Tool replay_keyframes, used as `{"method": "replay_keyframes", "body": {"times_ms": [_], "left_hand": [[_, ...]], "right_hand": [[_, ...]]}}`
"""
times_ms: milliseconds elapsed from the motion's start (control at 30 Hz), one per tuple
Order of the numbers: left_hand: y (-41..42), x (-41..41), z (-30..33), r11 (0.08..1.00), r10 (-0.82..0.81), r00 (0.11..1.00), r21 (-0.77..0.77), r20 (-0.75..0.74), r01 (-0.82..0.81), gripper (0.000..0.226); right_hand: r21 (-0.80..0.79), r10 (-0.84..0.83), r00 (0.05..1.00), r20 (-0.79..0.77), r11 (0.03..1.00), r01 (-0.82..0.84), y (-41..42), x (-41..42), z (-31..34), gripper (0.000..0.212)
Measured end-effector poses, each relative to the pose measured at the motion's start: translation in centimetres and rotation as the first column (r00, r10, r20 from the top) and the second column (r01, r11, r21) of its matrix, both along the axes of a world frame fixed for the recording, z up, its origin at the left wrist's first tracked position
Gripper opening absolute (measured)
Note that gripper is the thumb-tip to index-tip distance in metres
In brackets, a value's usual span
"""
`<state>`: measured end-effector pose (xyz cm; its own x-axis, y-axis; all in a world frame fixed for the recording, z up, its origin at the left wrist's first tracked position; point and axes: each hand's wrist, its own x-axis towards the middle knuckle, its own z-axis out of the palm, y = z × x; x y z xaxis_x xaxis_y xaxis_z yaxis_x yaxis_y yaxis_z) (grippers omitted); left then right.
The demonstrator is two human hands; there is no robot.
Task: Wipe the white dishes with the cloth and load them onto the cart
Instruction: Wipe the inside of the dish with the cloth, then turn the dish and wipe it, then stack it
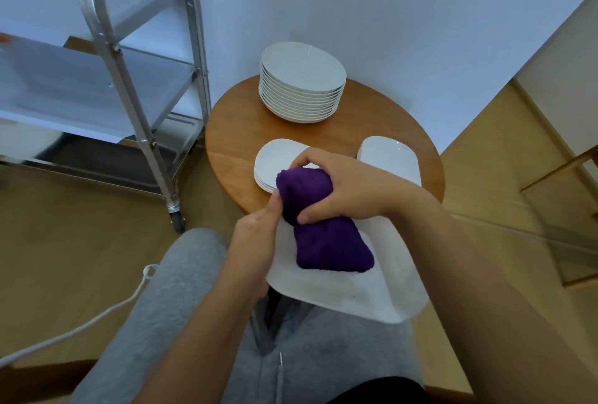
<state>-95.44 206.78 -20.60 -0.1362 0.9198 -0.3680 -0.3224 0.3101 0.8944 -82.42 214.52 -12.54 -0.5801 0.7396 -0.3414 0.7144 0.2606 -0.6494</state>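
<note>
The right hand (343,186) is clenching the soft purple cloth (320,225) on a white dish (343,287) at center frame; the left hand (255,235) is gripping its edge. The dish is probably slick and fragile, best held by the rim.

A stack of plates (302,83) stands at the back of the counter (233,144), centre frame, with two lower stacks of dishes (275,161) nearer. The cart (129,80) fills the upper left, beside the counter.

A round wooden table (382,109) stands against pale walls (388,8) (bluish in this light). The floor (64,225) is light wood.
</note>
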Motion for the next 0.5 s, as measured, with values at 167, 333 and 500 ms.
{"method": "replay_keyframes", "body": {"times_ms": [167,333,500], "left_hand": [[-0.1,-0.5,0.4,1.0,0.009,1.0,0.03,-0.001,-0.009,0.053],[0.2,-2.6,0.8,0.99,0.135,0.988,0.039,-0.074,-0.132,0.044],[0.3,-3.0,1.3,0.981,0.189,0.977,0.055,-0.095,-0.185,0.043]], "right_hand": [[-0.078,-0.06,0.996,-0.07,0.995,0.054,0.4,1.3,0.0,0.051],[-0.077,-0.172,0.981,-0.085,0.983,0.165,0.4,4.6,0.1,0.043],[-0.141,-0.397,0.881,-0.257,0.917,0.373,-0.7,6.3,-1.5,0.045]]}}
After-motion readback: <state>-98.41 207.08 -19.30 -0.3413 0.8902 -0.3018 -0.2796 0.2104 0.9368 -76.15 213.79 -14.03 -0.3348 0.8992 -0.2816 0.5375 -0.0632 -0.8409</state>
